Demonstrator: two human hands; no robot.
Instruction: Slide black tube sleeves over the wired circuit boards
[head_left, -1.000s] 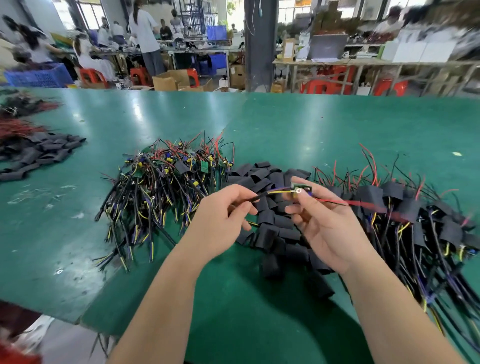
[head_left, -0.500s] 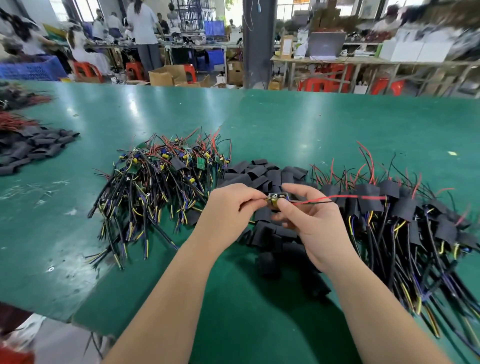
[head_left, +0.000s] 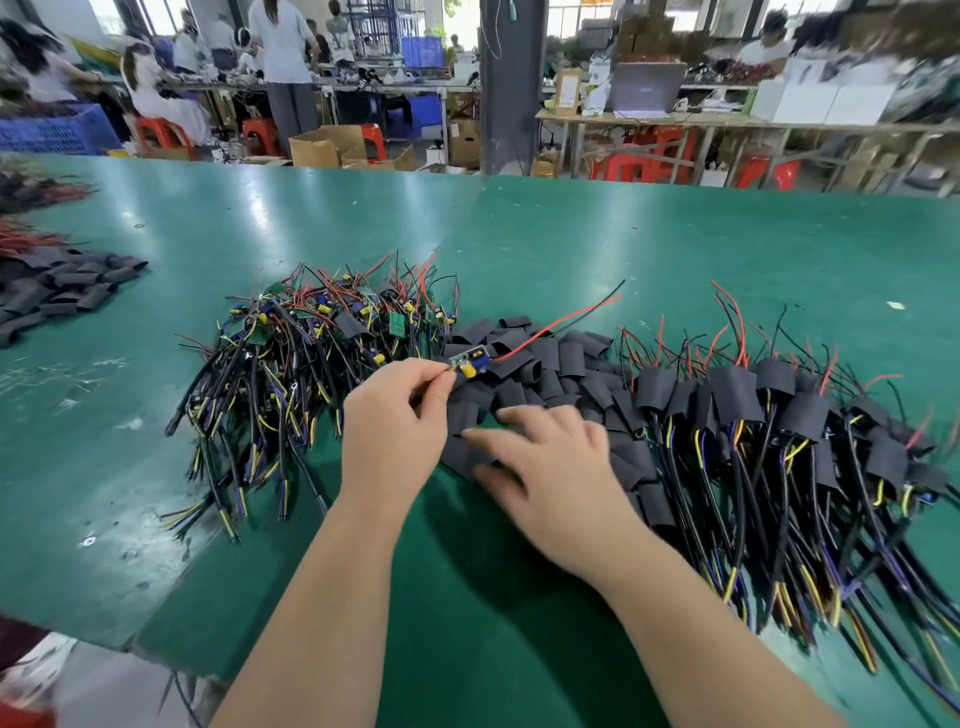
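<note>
At nine o'clock on the green-topped bench (head_left: 519, 234) lies a small heap of flattened black tube pieces (head_left: 67, 291). At eleven o'clock from the hands sits a tangle of bare green circuit boards with black, yellow and red wires (head_left: 311, 364). The left hand (head_left: 395, 431) pinches one small wired circuit board (head_left: 470, 362) by its leads, and its thin red wire (head_left: 556, 322) trails toward two o'clock. Under the board spreads a pile of loose black tube sleeves (head_left: 550, 358). The right hand (head_left: 561, 467), blurred, hovers over that pile with its fingers (head_left: 530, 415) released and spread, gripping nothing. At three o'clock lies a heap of sleeved boards with black cables (head_left: 779, 405).
</note>
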